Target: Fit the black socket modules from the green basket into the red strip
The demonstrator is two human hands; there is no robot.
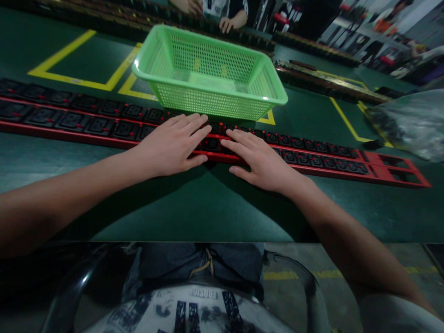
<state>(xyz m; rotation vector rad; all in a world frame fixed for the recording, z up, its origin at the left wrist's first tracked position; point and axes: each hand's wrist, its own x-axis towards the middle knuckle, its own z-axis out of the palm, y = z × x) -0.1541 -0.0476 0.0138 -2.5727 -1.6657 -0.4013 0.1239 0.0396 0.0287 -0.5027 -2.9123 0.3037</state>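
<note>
A long red strip [312,170] lies across the green table, fitted with two rows of black power sockets [93,125]. My left hand [175,143] rests flat on the strip near its middle, fingers stretched forward over the sockets. Just to the right, my right hand [258,159] also lies on the strip with its fingers extended. A short stretch of sockets shows between the two hands; the ones under my palms are hidden. At its right end the red strip has bare openings without sockets.
A light green plastic basket [222,99] stands right behind the strip. Yellow tape [69,81] marks rectangles on the table [208,208]. A clear plastic bag [412,122] sits at the right. Across the table are a co-worker's hands [233,22] beside other long strips.
</note>
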